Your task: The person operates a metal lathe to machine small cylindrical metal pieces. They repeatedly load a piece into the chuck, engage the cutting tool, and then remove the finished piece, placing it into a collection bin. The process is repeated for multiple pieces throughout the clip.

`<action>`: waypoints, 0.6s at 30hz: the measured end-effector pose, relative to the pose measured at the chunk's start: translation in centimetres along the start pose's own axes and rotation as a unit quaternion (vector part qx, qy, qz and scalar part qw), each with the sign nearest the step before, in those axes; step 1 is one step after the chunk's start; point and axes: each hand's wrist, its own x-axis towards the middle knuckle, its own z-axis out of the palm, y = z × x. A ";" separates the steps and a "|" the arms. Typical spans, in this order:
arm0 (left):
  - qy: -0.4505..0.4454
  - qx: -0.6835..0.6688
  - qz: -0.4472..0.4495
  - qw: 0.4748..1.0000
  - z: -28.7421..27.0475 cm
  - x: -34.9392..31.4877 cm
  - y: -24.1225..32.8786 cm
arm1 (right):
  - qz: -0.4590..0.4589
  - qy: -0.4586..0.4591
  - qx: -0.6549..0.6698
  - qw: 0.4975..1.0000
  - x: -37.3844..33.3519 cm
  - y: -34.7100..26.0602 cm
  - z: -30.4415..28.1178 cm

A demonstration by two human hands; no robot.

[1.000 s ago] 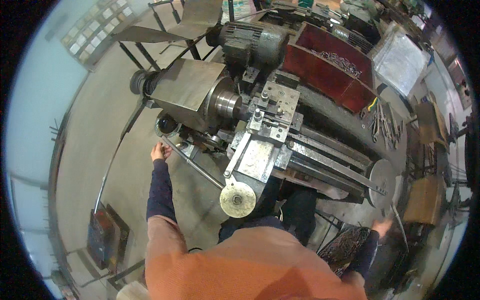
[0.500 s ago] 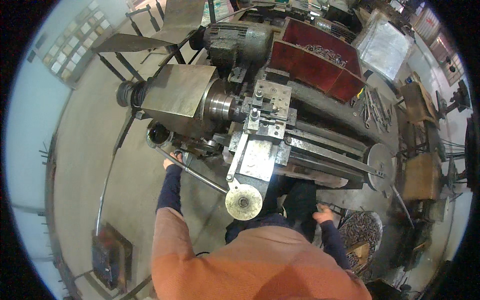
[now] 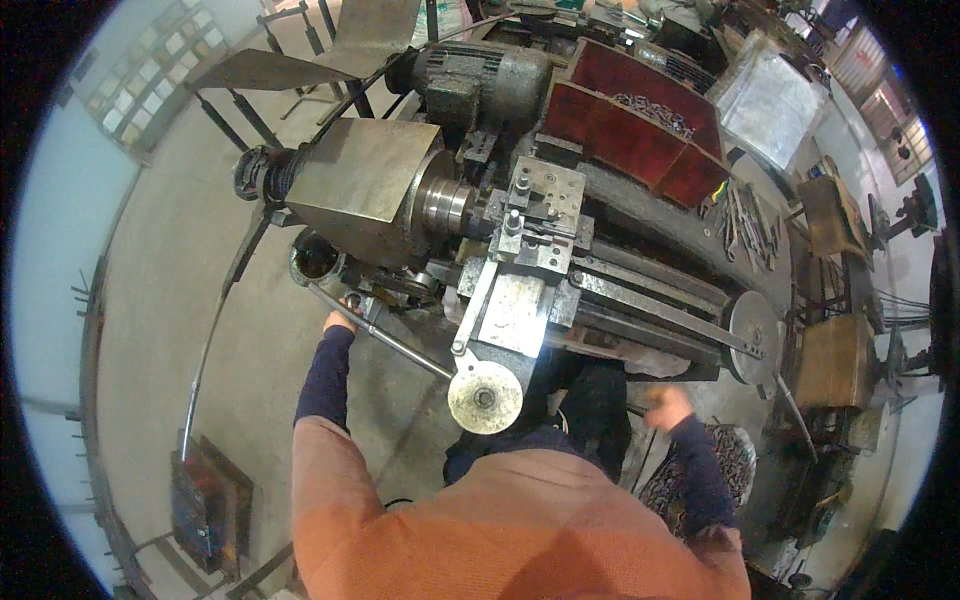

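Observation:
A small lathe stands in front of me, with its spindle chuck [image 3: 447,205] beside the tool post [image 3: 540,205]. My left hand [image 3: 342,317] is closed around a dark knob [image 3: 353,300] low on the lathe's left side, by a long metal lever [image 3: 385,340]. The fingers are partly hidden. My right hand [image 3: 668,408] hovers near the front right of the machine, just above a tub of small metal parts [image 3: 705,475]. Its fingers look curled, but motion blurs them, and I cannot tell what they hold. A round pale disc [image 3: 485,398] sits near my waist.
A red metal bin [image 3: 635,125] with small parts stands behind the lathe. Several wrenches [image 3: 745,225] lie to its right. An electric motor [image 3: 485,82] is at the back. A handwheel [image 3: 752,338] is at the right end; a dark stand [image 3: 210,505] is at lower left.
My right hand has moved up and slightly right, and its forearm now covers more of the tub. The left hand stays at the knob. The view has shifted slightly.

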 end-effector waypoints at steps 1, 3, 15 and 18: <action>-0.015 0.024 0.004 1.000 -0.2 0.2 -0.8 | -0.181 0.125 -0.082 0.972 0.5 -2.2 -2.5; -0.036 0.075 0.007 0.996 -2.0 -0.1 -2.0 | -0.294 0.204 -0.015 0.934 2.5 -7.9 -7.8; 0.226 0.152 -0.130 0.953 -27.8 -10.5 -18.0 | -0.304 0.126 -0.280 0.902 15.5 -35.6 -7.3; 0.298 0.122 -0.160 0.933 -24.0 -11.9 -13.5 | -0.314 0.156 -0.260 0.900 16.3 -34.4 -7.6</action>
